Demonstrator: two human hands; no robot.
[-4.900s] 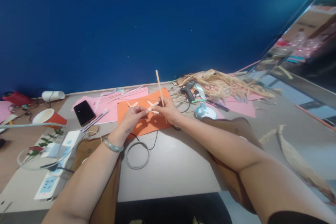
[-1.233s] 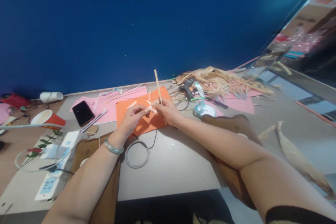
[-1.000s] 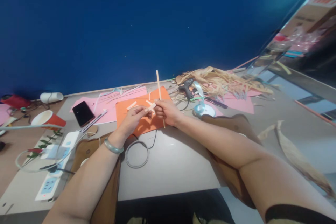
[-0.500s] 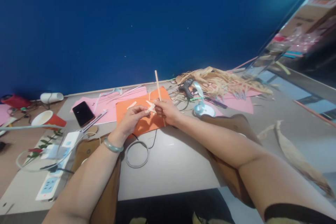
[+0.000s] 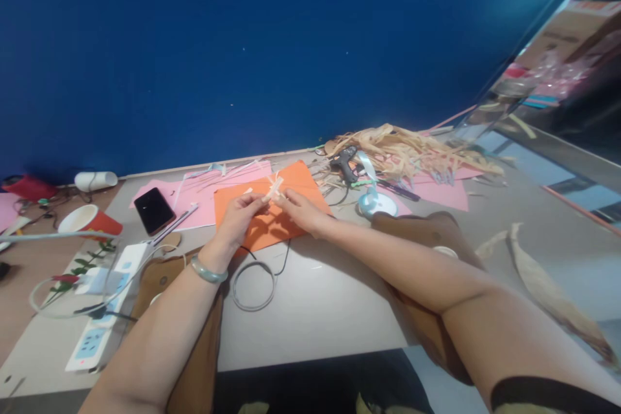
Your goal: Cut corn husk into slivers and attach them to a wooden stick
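Pale, cream-coloured narrow strips (image 5: 274, 188), bunched together and slanting, are pinched between the left fingers (image 5: 255, 204) and right fingers (image 5: 291, 202), thin ends splaying beyond the grip, above an orange sheet (image 5: 303, 178); their exact folds are too small to tell.

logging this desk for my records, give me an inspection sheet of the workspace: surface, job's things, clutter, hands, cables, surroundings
Surface: pale table; orange sheet beneath the hands, pink paper beside it.
Job's things: pale strips at the fingertips; fine detail too small to tell.
Clutter: phone, paper cup, glue gun, ribbon roll, dry husks.
Hands: left hand pinching strips; right hand touching them, grip unclear.
Cables: looped cable nearer the wearer than the orange sheet; power strip at left.
Surroundings: blue wall behind the table.
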